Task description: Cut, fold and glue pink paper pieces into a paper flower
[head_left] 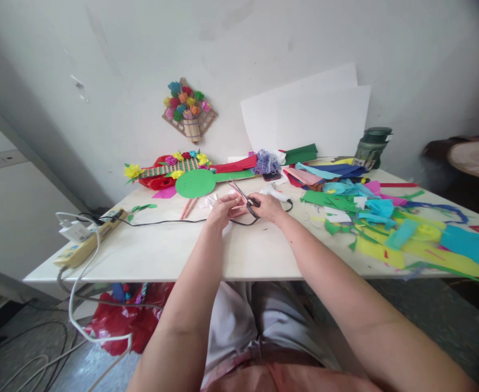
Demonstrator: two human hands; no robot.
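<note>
1. Cutting is in hand at the worktop's (161, 256) centre: the right hand (268, 207) grips black-handled scissors (245, 198), blades pointing toward 10 o'clock, while the left hand (222, 209) pinches a small pink paper piece (239, 209) just beside the blades.
2. The left fingertips sit touching or nearly touching the blades; a quick snip could nick them, I judge.
3. A black cable (174, 221) runs across the worktop under the hands from the power strip (86, 242) at 9 o'clock; the blades could catch it.
4. Loose coloured paper scraps (390, 228) crowd the 3 o'clock side, some overhanging the near edge, and a sweep of the right forearm could push them off.
5. Open room lies toward 7 o'clock, between the hands and the near edge.
</note>
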